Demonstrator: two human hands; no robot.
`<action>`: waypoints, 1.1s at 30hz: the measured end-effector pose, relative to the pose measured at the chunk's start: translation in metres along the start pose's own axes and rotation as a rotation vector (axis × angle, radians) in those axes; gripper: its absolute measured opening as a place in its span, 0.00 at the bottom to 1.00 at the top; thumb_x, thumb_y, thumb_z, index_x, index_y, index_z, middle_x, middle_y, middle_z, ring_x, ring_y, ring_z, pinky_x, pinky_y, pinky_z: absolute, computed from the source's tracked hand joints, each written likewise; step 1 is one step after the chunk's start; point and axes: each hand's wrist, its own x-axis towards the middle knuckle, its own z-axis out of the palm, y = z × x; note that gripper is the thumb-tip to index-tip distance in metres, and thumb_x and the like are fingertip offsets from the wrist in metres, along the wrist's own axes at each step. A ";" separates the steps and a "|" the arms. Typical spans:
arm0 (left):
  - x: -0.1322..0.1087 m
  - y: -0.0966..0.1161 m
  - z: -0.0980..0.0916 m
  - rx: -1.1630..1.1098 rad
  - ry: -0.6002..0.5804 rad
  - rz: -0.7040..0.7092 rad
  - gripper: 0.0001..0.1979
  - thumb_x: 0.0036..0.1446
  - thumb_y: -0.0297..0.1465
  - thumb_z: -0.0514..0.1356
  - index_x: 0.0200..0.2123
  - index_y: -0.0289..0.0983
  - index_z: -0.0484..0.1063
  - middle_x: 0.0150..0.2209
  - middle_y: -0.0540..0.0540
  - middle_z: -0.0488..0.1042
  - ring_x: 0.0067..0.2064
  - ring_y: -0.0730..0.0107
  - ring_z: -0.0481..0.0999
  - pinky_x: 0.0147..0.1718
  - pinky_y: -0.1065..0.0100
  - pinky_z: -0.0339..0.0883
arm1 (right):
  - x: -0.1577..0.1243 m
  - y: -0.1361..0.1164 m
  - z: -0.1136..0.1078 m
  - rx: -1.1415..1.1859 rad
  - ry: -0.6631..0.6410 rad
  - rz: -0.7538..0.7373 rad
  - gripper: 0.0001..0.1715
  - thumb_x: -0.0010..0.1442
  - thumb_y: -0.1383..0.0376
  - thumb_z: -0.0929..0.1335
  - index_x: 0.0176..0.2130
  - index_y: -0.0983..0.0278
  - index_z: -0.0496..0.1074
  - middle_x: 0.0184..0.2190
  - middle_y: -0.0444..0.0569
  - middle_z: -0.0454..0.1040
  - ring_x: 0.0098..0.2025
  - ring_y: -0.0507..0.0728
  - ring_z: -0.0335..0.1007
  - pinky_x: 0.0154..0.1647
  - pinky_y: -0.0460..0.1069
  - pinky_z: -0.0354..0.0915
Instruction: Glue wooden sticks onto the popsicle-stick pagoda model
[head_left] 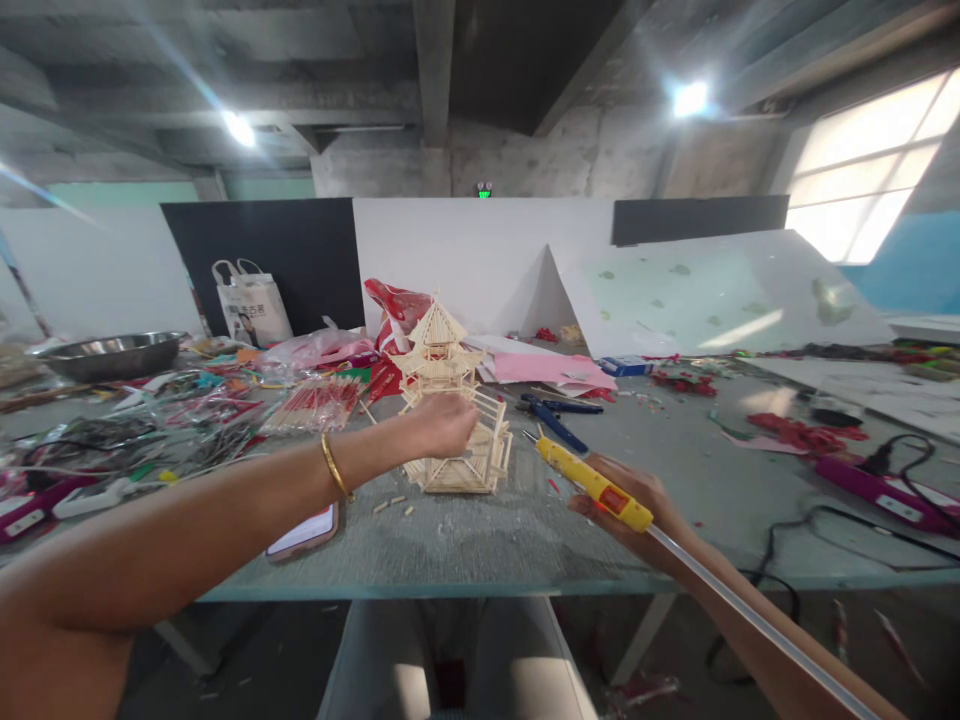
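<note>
Pagoda model (465,465) of pale wooden sticks: upright near the middle of the grey table (487,545), tiered, with a peaked roof on top.

Left hand (444,422): I see it curled closed around the model's middle tier, fingers wrapped over the front of the frame. A gold bangle (335,467) sits on that wrist.

Right hand (637,505): low and right of the model, near the table's front edge, fingers closed under a yellow glue gun (592,483). The nozzle points up and left and stops just beside the model's lower right side; I cannot tell whether it touches. A clear glue stick (750,620) runs out of the gun's rear along the forearm.

Loose stick offcuts (394,503): scattered on the table, just left of the model's base.

Phone (304,533): flat, under the left forearm, near the front edge.

Blue-handled pliers (559,415): lying just behind the gun's nozzle, right of the model.

Bundle of red-tipped sticks (315,403): in clear wrap, left of the model.

Pink paper sheets (551,368): behind the model, to its right.

Steel bowl (112,352): far left, at the back.

White tote bag (251,300): upright against the black board.

Purple tool (885,490) with a black cord: right end of the table, well apart from both hands.
</note>
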 end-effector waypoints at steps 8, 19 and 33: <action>0.000 -0.001 0.001 -0.007 -0.001 0.001 0.08 0.45 0.24 0.55 0.25 0.32 0.75 0.28 0.39 0.77 0.33 0.59 0.75 0.28 0.65 0.66 | 0.000 -0.001 0.000 -0.006 -0.006 0.010 0.19 0.59 0.51 0.61 0.28 0.63 0.62 0.25 0.47 0.68 0.26 0.51 0.63 0.26 0.45 0.58; 0.000 -0.003 0.002 -0.023 0.009 0.008 0.07 0.45 0.24 0.55 0.25 0.32 0.74 0.28 0.38 0.77 0.32 0.58 0.75 0.28 0.65 0.65 | -0.001 -0.001 0.001 0.012 0.016 -0.003 0.17 0.58 0.53 0.62 0.27 0.63 0.63 0.25 0.47 0.67 0.25 0.51 0.63 0.25 0.45 0.57; -0.002 -0.002 0.004 -0.026 0.035 0.009 0.08 0.45 0.24 0.54 0.24 0.33 0.74 0.28 0.39 0.77 0.31 0.60 0.75 0.27 0.66 0.65 | -0.003 0.004 0.008 0.018 -0.003 -0.036 0.17 0.59 0.53 0.62 0.28 0.64 0.62 0.23 0.46 0.66 0.24 0.51 0.62 0.24 0.46 0.57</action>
